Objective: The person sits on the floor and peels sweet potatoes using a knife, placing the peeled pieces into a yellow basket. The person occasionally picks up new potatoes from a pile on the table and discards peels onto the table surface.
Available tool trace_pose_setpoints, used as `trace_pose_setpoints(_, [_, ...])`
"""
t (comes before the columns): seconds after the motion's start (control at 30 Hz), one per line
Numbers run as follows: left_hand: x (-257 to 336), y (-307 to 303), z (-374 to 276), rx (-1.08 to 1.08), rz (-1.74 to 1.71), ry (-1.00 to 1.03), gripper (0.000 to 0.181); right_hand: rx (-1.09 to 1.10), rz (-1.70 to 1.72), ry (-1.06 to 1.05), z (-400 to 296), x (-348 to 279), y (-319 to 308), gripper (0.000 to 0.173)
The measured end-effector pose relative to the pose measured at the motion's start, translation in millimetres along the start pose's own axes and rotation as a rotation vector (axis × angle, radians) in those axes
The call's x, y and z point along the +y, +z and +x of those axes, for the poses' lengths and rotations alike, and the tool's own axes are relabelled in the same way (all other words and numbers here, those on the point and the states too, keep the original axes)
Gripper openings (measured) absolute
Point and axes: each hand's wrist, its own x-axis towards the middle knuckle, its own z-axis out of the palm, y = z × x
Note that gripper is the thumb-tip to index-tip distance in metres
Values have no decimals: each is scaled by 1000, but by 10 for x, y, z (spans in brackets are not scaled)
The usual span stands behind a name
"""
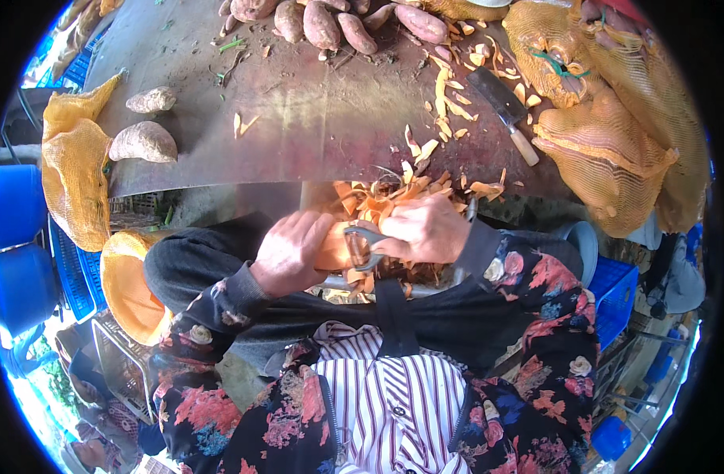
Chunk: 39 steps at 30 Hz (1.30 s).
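Observation:
My left hand (295, 252) wraps around a sweet potato (333, 249) whose visible flesh is bare and orange. A grey Y-shaped peeler (371, 242) is gripped in my right hand (426, 230), its blade lying against the end of that sweet potato. Beneath and beyond both hands, orange peelings (378, 201) are heaped in a container with a metal rim (421, 290) between my knees. My left fingers hide part of the sweet potato.
Unpeeled sweet potatoes (321, 26) lie along the far side of the table (267, 118). Two more tubers (144, 142) rest at left. A cleaver (504, 106) lies at right among scraps (444, 98), beside filled mesh sacks (599, 154). An orange mesh bag (77, 178) hangs over the left edge.

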Motion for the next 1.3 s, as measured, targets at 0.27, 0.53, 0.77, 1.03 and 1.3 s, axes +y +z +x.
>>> trace_pose_setpoints(0.27, [-70,21,-142,-63,-101,-128,67,-19,-100,-33,-167,69,-232,32])
trace_pose_setpoints(0.53, [-43,35,-178,-74,-201,-155,68,-139,-293,172,-469,346,61,33])
trace_pose_setpoints(0.77, [154,-22,112,13,31,109,73,73,1247,970,-476,-3,170,54])
trace_pose_setpoints(1.03, [209,-187,344,56,437,376,66,309,1631,744,-288,-368,264,60])
trace_pose_setpoints(1.3, [-314,-683,351,466,420,-11,71,712,1592,642,-214,-441,76,59])
